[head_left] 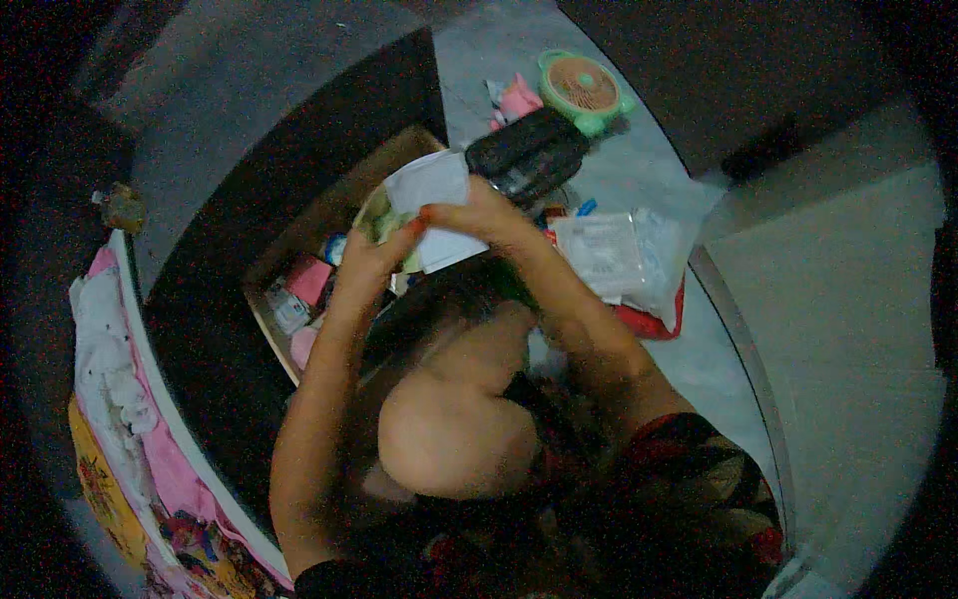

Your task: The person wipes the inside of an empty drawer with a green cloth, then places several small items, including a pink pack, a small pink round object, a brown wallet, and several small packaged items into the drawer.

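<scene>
Both of my hands meet over an open drawer (340, 196). My left hand (374, 253) grips the left side of a pale yellow-green sheet or booklet (382, 217). Against it lie white papers (428, 183), which my right hand (483, 217) holds from the right side. The thumbs come together near the middle of the papers. Whether the white papers and the yellow-green piece are joined I cannot tell. Below my left hand, a pink box-like item (308, 278) and a small white packet (290, 311) lie in the drawer.
Right of the drawer, a black bag or case (528, 153) sits near a green toy-like fan (584, 86) and pink cloth or wrapping (519, 99). Closer to me lies a clear plastic packet (606, 254) over something red (647, 322). Folded fabrics (112, 359) fill the far left. My bent knee (456, 434) is below.
</scene>
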{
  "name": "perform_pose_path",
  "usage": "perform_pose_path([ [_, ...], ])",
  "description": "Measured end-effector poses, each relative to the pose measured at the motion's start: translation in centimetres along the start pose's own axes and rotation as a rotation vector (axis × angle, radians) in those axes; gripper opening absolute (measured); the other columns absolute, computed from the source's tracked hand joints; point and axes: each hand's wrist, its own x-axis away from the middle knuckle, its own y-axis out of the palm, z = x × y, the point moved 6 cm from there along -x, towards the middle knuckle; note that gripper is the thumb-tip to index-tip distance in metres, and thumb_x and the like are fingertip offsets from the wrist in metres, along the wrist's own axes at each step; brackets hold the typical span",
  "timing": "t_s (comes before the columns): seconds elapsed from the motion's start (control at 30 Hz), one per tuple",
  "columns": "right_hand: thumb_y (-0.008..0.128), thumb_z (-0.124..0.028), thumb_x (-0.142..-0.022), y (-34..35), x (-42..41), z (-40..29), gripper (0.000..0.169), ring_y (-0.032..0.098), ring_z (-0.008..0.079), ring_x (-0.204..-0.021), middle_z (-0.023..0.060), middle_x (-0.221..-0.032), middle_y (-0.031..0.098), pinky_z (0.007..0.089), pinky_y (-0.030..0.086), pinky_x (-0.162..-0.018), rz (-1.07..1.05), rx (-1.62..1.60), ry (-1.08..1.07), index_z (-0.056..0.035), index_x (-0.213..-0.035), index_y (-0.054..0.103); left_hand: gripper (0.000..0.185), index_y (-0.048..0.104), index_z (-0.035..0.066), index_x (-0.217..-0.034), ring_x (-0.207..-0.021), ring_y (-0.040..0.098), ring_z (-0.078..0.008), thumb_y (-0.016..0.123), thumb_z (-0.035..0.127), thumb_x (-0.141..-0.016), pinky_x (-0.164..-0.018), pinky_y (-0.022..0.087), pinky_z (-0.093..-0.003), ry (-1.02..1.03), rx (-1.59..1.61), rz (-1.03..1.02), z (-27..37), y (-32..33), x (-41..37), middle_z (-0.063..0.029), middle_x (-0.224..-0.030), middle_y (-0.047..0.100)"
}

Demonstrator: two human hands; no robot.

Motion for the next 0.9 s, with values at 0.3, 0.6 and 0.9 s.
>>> perform_pose_path([
  [0.3, 0.069, -0.025, -0.070, -9.3, 13.8, 2.9, 0.051, 0.055, 0.0182, -0.092, 0.0065, -0.100, 0.058, 0.0315, 0.045, -0.080, 0.330, -0.277, 0.117, -0.0040, -0.112, 0.049, 0.080, 0.028, 0.006, -0.128, -0.109, 0.047, -0.0297, 0.073, 0.027, -0.065, -0.092, 0.038, -0.0366, 0.157, -0.394, -0.613, -2.6, 15.1, -0.1, -0.0195, -0.118, 0.048],
  [0.6, 0.070, -0.017, -0.071, -13.1, 19.2, 13.2, 0.049, 0.058, 0.0192, -0.088, 0.0090, -0.100, 0.058, 0.0310, 0.047, -0.075, 0.652, -0.299, 0.342, -0.0009, -0.112, 0.047, 0.107, 0.009, 0.004, -0.136, -0.116, 0.039, -0.0277, 0.076, 0.041, -0.061, -0.096, 0.035, -0.0360, -0.238, -0.580, -0.985, -13.6, 19.8, -2.3, -0.0174, -0.129, 0.037],
  [0.9, 0.071, -0.019, -0.070, -12.3, 20.1, 9.6, 0.054, 0.055, 0.0200, -0.092, 0.0103, -0.102, 0.056, 0.0302, 0.044, -0.079, 0.422, -0.440, 0.344, 0.0017, -0.113, 0.046, 0.111, 0.012, -0.006, -0.132, -0.115, 0.040, -0.0299, 0.077, 0.041, -0.056, -0.097, 0.032, -0.0309, -0.271, -0.507, -1.040, -18.4, 21.4, -0.7, -0.0224, -0.125, 0.039],
])
